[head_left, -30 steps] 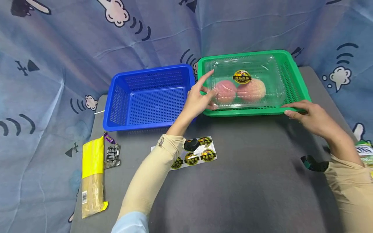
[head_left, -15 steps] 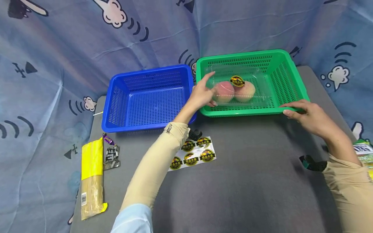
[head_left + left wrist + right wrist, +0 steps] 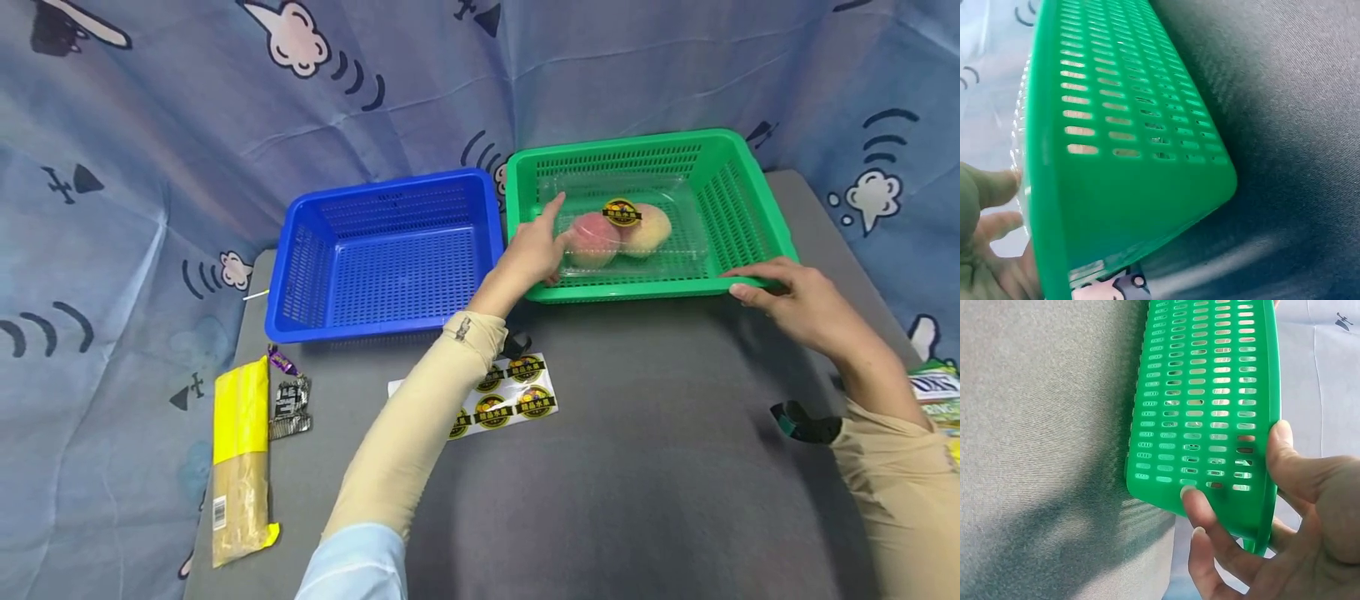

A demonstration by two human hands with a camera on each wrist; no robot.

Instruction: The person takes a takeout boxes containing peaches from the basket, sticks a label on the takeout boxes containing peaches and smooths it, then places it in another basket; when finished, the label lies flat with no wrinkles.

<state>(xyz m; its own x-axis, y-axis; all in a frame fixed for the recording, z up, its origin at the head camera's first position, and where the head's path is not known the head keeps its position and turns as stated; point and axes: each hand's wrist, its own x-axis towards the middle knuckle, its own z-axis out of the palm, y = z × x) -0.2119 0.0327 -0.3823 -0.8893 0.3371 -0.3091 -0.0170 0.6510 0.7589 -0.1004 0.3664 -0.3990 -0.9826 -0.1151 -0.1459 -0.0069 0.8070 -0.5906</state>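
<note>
A clear plastic fruit box (image 3: 678, 242) with a black-and-gold label (image 3: 622, 212) lies inside the green basket (image 3: 765, 217). Two peaches (image 3: 595, 240) show through its lid. At the box's left end my left hand (image 3: 531, 250) holds it between thumb and fingers, index finger stretched along the top. In the left wrist view the fingertips (image 3: 1000, 187) reach behind the basket's rim, and the rim hides part of the hand. My right hand (image 3: 806, 304) grips the basket's front right corner. From the right wrist, its thumb (image 3: 1285, 450) presses on the rim while other fingers lie against the slotted side.
Left of the green basket stands a blue basket (image 3: 405, 275). A label sheet (image 3: 517, 400) lies partly under my left forearm. A yellow packet (image 3: 240, 467), a purple-wrapped sweet (image 3: 282, 360) and a black wrapper (image 3: 290, 408) lie at left. A green-and-white package (image 3: 937, 392) sits at right.
The plastic box has gone down into the green basket, with my left hand following it. It then shifts slightly right. My right hand stays on the basket's corner.
</note>
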